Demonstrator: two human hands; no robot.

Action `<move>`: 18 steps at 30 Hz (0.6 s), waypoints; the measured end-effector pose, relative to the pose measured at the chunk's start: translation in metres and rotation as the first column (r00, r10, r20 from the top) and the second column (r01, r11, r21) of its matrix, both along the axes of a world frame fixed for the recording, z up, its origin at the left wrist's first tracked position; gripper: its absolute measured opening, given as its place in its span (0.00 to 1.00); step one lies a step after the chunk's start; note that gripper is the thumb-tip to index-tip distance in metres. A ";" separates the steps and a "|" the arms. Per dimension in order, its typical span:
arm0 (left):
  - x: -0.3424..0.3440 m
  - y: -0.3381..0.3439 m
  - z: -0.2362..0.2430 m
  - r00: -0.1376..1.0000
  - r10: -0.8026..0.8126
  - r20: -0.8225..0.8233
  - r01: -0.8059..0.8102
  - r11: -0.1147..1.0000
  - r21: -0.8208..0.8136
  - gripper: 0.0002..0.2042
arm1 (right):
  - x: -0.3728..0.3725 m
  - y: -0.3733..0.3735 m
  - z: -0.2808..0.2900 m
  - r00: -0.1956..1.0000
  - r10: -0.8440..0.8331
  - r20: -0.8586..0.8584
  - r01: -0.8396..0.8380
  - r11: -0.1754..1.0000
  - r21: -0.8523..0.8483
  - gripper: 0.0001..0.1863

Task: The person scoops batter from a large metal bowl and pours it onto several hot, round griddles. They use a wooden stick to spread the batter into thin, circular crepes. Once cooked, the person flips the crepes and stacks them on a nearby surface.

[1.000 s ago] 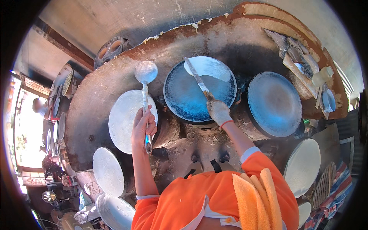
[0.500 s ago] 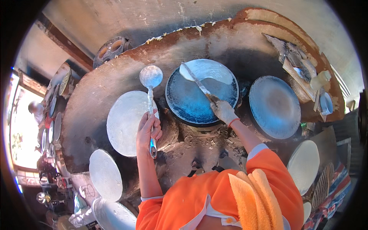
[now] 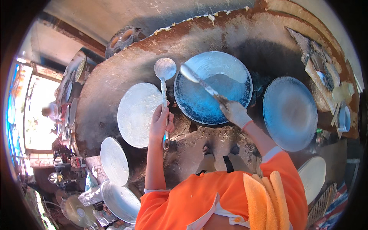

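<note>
My left hand (image 3: 161, 122) grips the handle of a long metal ladle (image 3: 165, 71), whose round bowl hangs between a pale flat pan (image 3: 136, 113) and the middle griddle. My right hand (image 3: 234, 113), in a white glove, holds a long flat spatula (image 3: 199, 82). Its blade reaches across the round blue-black griddle (image 3: 199, 105) to a thin whitish layer on the griddle's far half.
A second round griddle (image 3: 289, 111) sits at the right on the brown clay stove (image 3: 115, 76). Pale round lids (image 3: 114, 161) lie at the lower left, another (image 3: 312, 174) at the lower right. Clutter and tools (image 3: 326, 76) line the far right edge. A yellow towel (image 3: 268, 199) hangs on my shoulder.
The view has drawn closer to the stove. My right hand has swung the spatula's blade leftward across the griddle. The ladle stays upright in my left hand.
</note>
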State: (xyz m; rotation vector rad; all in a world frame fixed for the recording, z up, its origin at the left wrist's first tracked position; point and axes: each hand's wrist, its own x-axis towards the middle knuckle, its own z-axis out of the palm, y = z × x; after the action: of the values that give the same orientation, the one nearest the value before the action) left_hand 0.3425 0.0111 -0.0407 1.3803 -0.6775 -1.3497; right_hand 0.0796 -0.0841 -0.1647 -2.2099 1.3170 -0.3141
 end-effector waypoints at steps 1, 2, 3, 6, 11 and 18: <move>0.005 -0.003 -0.011 1.000 -0.008 0.020 0.008 1.000 -0.001 0.13 | -0.005 0.014 -0.002 0.988 0.030 0.154 -0.019 0.997 -0.076 0.22; 0.009 -0.011 -0.021 0.997 -0.045 0.068 0.045 0.999 0.007 0.12 | -0.014 0.021 -0.006 0.953 0.063 0.295 -0.016 0.987 -0.159 0.23; 0.014 -0.024 -0.027 0.989 -0.087 0.117 0.086 0.996 0.013 0.11 | -0.025 0.019 -0.008 0.965 0.102 0.243 -0.054 0.979 -0.198 0.24; 0.016 -0.085 -0.058 0.906 -0.188 0.379 0.232 0.970 -0.073 0.08 | -0.025 -0.015 -0.009 0.999 -0.013 0.044 0.021 0.979 -0.201 0.23; 0.002 -0.077 -0.126 0.508 0.108 0.855 0.272 0.921 -0.279 0.18 | -0.008 0.038 0.010 0.928 -0.036 0.372 0.034 0.999 0.012 0.20; 0.028 0.040 -0.128 -0.120 -0.226 0.967 0.119 0.964 0.240 0.26 | -0.009 -0.014 -0.121 0.895 0.077 0.440 0.024 0.975 -0.220 0.18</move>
State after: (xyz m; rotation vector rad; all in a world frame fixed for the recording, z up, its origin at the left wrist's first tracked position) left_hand 0.3700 0.0512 -0.1690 2.3824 -1.9136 -0.0812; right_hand 0.0703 -0.0985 -0.2861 -2.1485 1.0333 -0.9386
